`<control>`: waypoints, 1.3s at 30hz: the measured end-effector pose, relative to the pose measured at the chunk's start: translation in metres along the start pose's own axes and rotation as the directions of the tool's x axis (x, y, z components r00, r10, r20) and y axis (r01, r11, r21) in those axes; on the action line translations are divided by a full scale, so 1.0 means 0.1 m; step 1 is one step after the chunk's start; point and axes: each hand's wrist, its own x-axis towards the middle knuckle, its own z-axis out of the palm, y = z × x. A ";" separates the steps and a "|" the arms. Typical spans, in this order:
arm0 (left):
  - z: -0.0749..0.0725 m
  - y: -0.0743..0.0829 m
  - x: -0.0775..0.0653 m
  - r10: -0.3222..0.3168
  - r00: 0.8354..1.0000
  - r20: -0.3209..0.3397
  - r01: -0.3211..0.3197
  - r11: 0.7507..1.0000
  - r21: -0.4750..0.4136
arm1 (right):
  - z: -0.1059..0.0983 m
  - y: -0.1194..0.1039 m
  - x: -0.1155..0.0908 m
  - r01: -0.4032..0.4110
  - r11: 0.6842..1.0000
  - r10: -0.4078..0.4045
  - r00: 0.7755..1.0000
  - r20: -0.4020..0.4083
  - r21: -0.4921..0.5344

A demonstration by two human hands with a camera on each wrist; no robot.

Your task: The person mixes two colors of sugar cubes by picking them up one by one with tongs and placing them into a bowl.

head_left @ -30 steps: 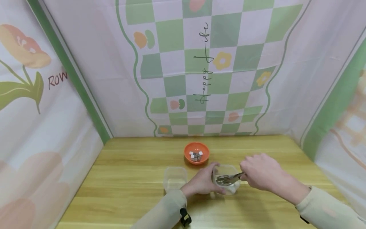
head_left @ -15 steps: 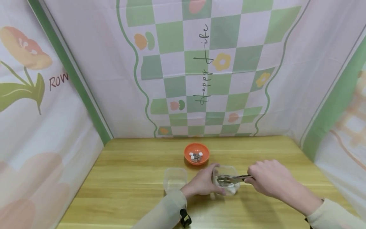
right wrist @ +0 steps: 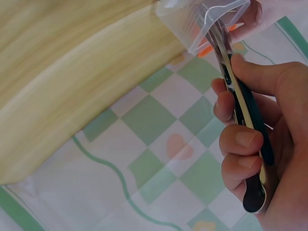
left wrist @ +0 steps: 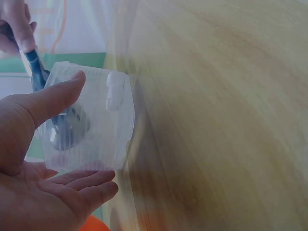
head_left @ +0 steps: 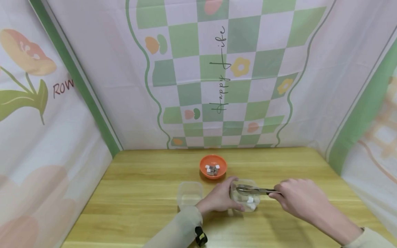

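Note:
My left hand [head_left: 221, 197] grips a clear plastic container [left wrist: 98, 130] from its left side, thumb on one wall and fingers on another. A few white cubes [head_left: 251, 203] lie inside, toward the near right of it. In my right hand [head_left: 299, 198] are metal tongs [right wrist: 224, 53] with dark grips, squeezed nearly closed, my fingers wrapped round the handles. The tongs' heads reach into the container, over its far left part; whether they pinch a cube cannot be made out. Behind the container stands an orange bowl [head_left: 203, 168] with white and grey-brown cubes [head_left: 212, 169] in it.
A second clear container [head_left: 190, 194] stands on the wooden table [head_left: 139, 193], left of my left hand and partly behind its wrist. Printed curtains [head_left: 214, 86] close off the back and both sides.
My right hand has drawn back to the right and a little toward me, and the tongs now lie flatter. White cubes in the container show more plainly. My left hand stays put.

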 end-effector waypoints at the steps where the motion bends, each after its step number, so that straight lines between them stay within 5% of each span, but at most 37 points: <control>1: 0.00 0.00 0.00 0.000 1.000 -0.004 0.000 1.000 0.002 | 0.00 0.00 -0.01 -0.003 1.000 0.003 1.000 -0.011 -0.001; 15: 0.02 -0.01 0.02 -0.008 1.000 -0.011 0.008 1.000 0.017 | -0.02 0.04 -0.17 -0.093 0.995 0.094 0.993 -0.067 0.029; 24: 0.02 -0.01 0.01 -0.017 1.000 -0.004 0.017 1.000 0.015 | 0.02 0.07 -0.25 -0.060 0.998 0.060 0.982 -0.180 0.005; 39: 0.02 -0.02 0.02 -0.014 1.000 -0.010 0.014 1.000 0.005 | -0.11 -0.03 -0.15 -0.059 0.998 0.062 0.967 -0.248 0.019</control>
